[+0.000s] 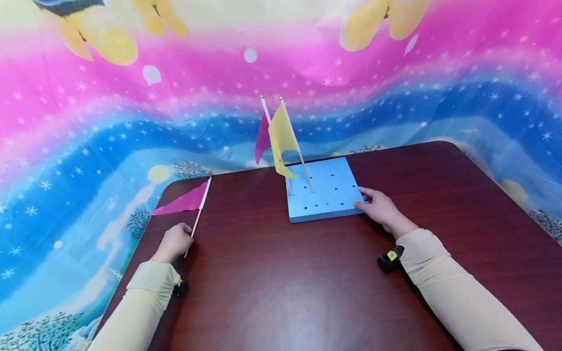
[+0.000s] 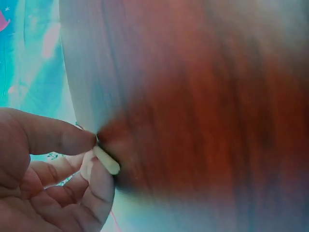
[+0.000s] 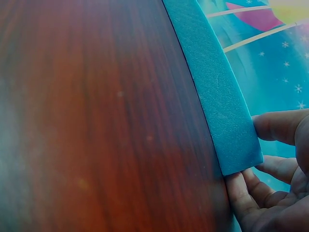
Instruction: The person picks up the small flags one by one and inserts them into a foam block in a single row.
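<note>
My left hand (image 1: 174, 240) pinches the lower stick of a pink triangular flag (image 1: 186, 201) between thumb and fingers. The butt of that stick (image 2: 108, 162) pokes out past the fingertips in the left wrist view. On the right, my right hand (image 1: 381, 208) grips the near right corner of a light blue foam board (image 1: 325, 209), its thumb (image 3: 275, 126) on the upper edge and other fingers along the side. Two flags stand tilted in holes of the board: a yellow flag (image 1: 281, 136) in front, and another pink flag (image 1: 263, 141) partly hidden behind it.
The board lies near the far edge of a dark reddish-brown wooden table (image 1: 263, 282), with several small holes in its top. A printed pink and blue cloth (image 1: 197, 83) hangs behind and around the table. Each wrist wears a black camera (image 1: 390, 259).
</note>
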`<state>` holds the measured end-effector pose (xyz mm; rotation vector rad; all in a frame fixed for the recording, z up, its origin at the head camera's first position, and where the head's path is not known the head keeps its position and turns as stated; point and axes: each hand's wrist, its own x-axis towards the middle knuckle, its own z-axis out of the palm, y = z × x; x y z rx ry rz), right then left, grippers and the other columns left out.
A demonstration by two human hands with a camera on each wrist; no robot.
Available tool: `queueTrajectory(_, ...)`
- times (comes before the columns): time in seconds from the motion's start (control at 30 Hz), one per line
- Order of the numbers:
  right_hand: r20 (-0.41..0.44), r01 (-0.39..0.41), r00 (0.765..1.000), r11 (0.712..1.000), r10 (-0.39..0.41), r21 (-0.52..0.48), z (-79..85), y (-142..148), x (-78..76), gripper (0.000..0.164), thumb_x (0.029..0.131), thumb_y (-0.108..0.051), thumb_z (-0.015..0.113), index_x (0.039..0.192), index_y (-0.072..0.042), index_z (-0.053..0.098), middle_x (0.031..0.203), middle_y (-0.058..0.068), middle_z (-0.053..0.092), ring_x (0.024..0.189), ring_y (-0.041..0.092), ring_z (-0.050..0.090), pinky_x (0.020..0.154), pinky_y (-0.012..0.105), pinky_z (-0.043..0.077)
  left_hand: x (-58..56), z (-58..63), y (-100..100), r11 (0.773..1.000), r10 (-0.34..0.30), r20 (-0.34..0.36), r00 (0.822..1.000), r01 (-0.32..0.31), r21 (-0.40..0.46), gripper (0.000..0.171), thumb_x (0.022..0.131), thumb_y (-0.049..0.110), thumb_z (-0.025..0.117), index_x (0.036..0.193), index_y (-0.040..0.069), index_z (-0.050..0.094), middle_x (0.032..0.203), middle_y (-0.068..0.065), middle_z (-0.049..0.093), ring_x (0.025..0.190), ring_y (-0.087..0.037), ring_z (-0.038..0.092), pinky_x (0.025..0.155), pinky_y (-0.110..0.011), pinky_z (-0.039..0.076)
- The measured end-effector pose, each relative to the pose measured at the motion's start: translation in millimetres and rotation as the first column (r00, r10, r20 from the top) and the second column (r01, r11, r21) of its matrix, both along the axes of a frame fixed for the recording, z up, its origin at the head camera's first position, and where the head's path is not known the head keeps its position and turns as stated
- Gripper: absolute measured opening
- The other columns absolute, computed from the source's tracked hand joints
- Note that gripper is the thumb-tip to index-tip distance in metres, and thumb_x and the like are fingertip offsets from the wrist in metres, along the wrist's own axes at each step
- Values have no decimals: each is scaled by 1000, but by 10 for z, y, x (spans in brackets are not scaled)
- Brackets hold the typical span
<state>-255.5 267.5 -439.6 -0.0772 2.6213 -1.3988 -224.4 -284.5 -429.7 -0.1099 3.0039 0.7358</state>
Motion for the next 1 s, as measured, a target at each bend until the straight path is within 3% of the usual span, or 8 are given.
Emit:
queueTrajectory(0.17,0,-2,1000,1000,2,-1,8,-20,-6,67,105,-19,59,159,6,28,142,31,43,122,43,44,103,54,43,-10,-28,-11,998,2,58,998,-6,57,9,73,-7,44,74,0,50,54,-6,50,44,-21,52,47,-32,44)
queueTrajectory(0.27,-1,-3,1000,1000,3,-1,12,-35,-11,67,105,-20,60,159,6,28,141,31,43,122,42,45,102,53,44,-4,-41,-16,994,17,83,996,-26,104,11,75,-8,41,72,2,47,51,-5,46,38,-19,48,41,-31,41)
queueTrajectory(0.4,-1,-4,1000,1000,4,0,12,-27,-12,67,105,-19,60,158,6,28,141,31,44,121,42,45,102,53,44,9,-36,-2,989,36,85,996,-47,141,20,80,-8,41,93,-12,55,61,-8,51,44,-17,49,45,-31,44)
queueTrajectory(0.5,-1,-9,1000,1000,9,-5,20,-16,-6,68,105,-19,60,158,7,27,142,32,43,122,43,45,104,55,44,8,-22,26,990,43,72,996,-52,132,31,82,-6,40,107,-16,57,70,-11,55,53,-19,52,53,-31,46)
queueTrajectory(0.67,-4,-7,1000,1000,7,-5,27,-18,-9,68,105,-20,60,159,6,27,141,31,43,122,43,45,103,54,44,10,10,100,991,43,30,999,-46,127,32,83,-5,41,107,-15,59,84,-17,61,74,-29,58,64,-33,47)
queueTrajectory(0.77,0,-6,1000,1000,6,-1,27,-16,-8,68,105,-20,60,159,6,27,141,31,43,122,43,45,103,54,44,20,21,161,983,45,22,999,-49,176,31,85,-6,42,110,-16,58,91,-21,62,81,-31,59,66,-31,48)
queueTrajectory(1.0,6,-2,1000,1000,2,-5,14,-2,-4,68,105,-19,59,159,6,26,144,32,41,125,44,44,106,56,42,7,26,275,946,61,-7,998,-56,320,27,90,-6,47,113,-16,56,86,-13,58,72,-18,53,62,-25,45)
